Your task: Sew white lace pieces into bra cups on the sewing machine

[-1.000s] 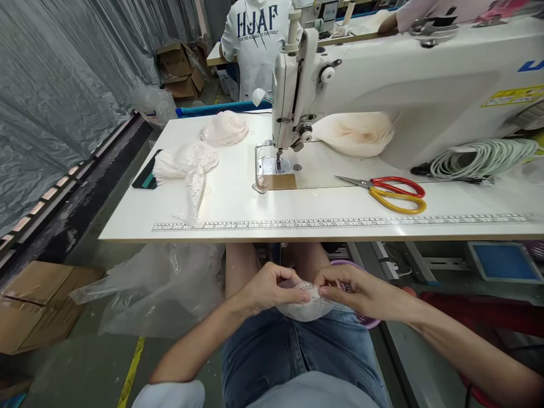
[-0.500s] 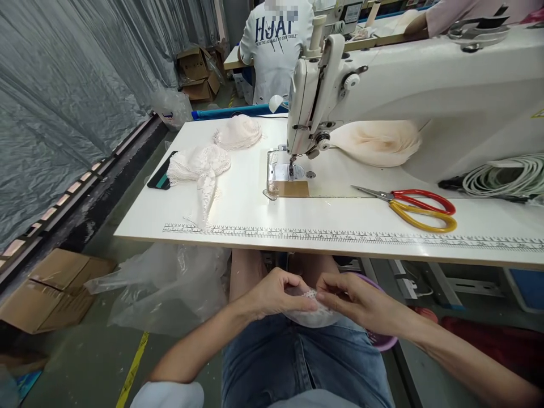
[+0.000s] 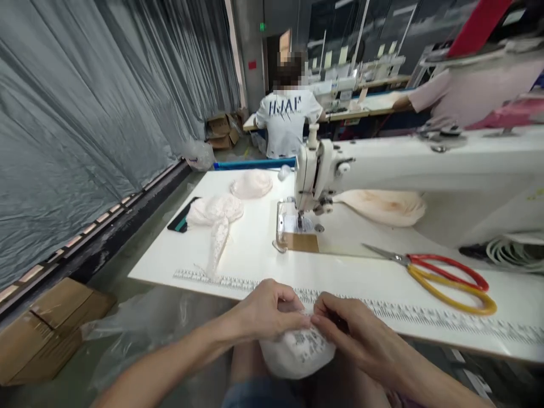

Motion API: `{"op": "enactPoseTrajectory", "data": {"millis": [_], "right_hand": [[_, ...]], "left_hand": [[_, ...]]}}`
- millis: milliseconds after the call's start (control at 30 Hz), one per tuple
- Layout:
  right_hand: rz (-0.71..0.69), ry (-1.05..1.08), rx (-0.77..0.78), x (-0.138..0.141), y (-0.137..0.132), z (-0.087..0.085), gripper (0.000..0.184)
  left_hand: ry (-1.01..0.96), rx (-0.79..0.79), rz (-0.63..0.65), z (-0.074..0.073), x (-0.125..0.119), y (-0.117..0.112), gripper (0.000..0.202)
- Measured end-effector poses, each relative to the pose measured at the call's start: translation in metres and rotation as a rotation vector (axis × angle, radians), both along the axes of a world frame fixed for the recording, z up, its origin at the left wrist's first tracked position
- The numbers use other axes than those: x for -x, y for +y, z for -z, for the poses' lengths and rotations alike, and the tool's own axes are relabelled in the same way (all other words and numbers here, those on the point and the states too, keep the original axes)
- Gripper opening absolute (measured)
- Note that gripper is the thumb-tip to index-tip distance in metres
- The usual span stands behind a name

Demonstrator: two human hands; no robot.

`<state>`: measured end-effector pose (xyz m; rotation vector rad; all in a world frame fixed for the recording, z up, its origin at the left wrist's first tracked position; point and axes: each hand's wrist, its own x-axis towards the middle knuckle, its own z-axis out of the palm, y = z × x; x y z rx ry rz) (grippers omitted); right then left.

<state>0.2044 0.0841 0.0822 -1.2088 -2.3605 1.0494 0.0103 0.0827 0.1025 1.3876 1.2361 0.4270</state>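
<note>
Between my hands hangs a sheer white lace fabric piece (image 3: pixel 296 356), rounded at its lower edge and patterned in the middle. My left hand (image 3: pixel 272 313) pinches its upper edge between thumb and fingers. Close beside it, my right hand (image 3: pixel 349 327) grips the same edge, fingertips nearly meeting the left ones. Both hands are just over the table's front edge, in front of the white sewing machine (image 3: pixel 312 175). The machine's needle area stands beyond them, with no fabric under the presser foot that I can see.
Red-and-yellow-handled scissors (image 3: pixel 450 280) lie to the right. Lace pieces (image 3: pixel 219 218) and a pale fabric pile (image 3: pixel 251 184) rest at left; peach fabric (image 3: pixel 382 207) lies behind the needle. A printed ruler (image 3: pixel 408 311) follows the front edge. A person in white (image 3: pixel 284 122) sits ahead.
My hands have risen with the lace piece from my lap to the table's front edge, and more of the piece shows. The camera view has tilted up.
</note>
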Motion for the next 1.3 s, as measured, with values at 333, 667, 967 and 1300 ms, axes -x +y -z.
{"op": "enactPoseTrajectory", "data": {"millis": [333, 667, 967, 1300], "right_hand": [[0.285, -0.246, -0.298, 0.000, 0.131, 0.019, 0.024], [-0.122, -0.072, -0.832, -0.024, 0.137, 0.038, 0.033], [-0.151, -0.128, -0.936, -0.019, 0.136, 0.040, 0.032], [-0.209, -0.148, -1.100, -0.015, 0.134, 0.041, 0.033]], "left_hand": [[0.304, -0.069, 0.020, 0.007, -0.021, 0.165, 0.023], [0.333, 0.018, 0.045, 0.001, -0.027, 0.180, 0.022], [0.397, 0.008, 0.117, -0.001, -0.029, 0.184, 0.023], [0.690, -0.222, 0.227, -0.006, -0.015, 0.200, 0.025]]}}
